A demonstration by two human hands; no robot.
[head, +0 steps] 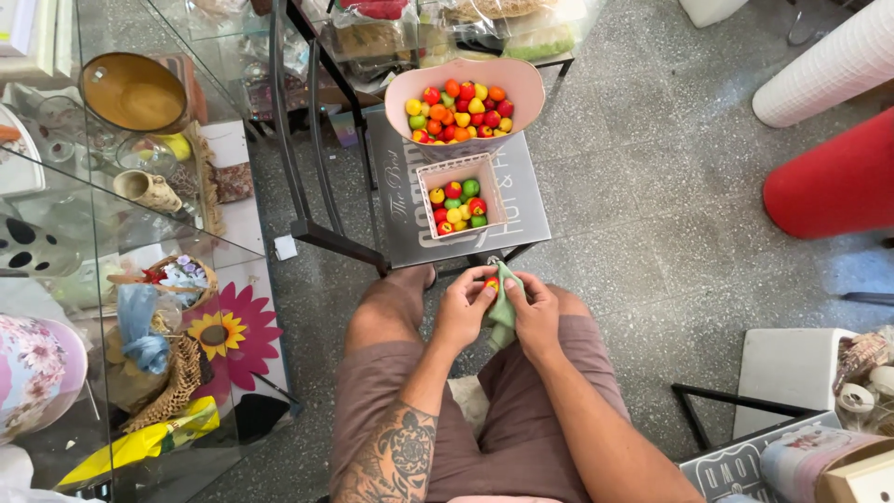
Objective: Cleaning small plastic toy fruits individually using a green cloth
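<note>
Just below the small table [521, 200], the left hand [463, 312] is pinching a small red fruit [491, 283] and the right hand [535, 315] is closing on a green cloth [504, 312], apparently wiping it, while the square box [462, 198] on the table is waiting for it.

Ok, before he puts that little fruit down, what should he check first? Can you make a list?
1. Little fruit gripped: ok, pinched in the left hand.
2. Green cloth in hand: ok, the right hand holds it against the fruit.
3. Small square box has room: ok, only partly filled.
4. Small box upright on the dark tray: ok.
5. Big pink bowl steady: cannot tell.
6. Fruit wiped clean: cannot tell, too small.
</note>
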